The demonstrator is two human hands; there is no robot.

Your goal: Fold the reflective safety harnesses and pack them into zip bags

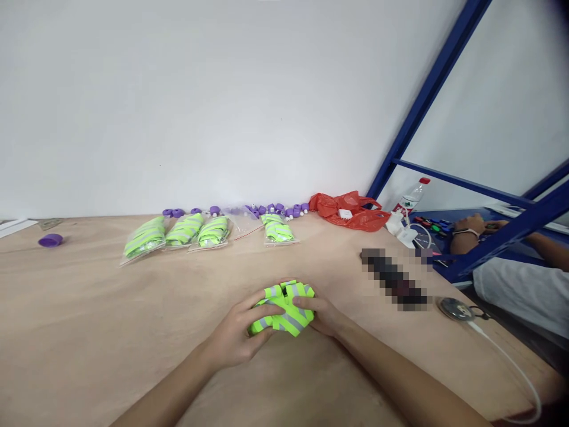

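Note:
Both my hands hold a folded neon-yellow bundle with grey reflective stripes [291, 314], raised over the near middle of the table. My left hand [242, 329] grips its left side, fingers over the top and thumb below. On the right side, my right hand [322, 314] presses with a fingertip on the front face; its other fingers are mostly hidden behind. Similar striped bundles lie in clear bags farther back: one at the left [146, 237], two beside it [185, 230] [213, 232], and one in the middle [278, 229].
Several small purple pieces [278, 207] line the wall, near a red plastic bag [349, 210]. A purple ring [50, 239] lies far left. Right are a bottle [413, 196], a blurred dark object [393, 279], a round cabled device [456, 309], blue frame bars [427, 95] and another person's arm [464, 237].

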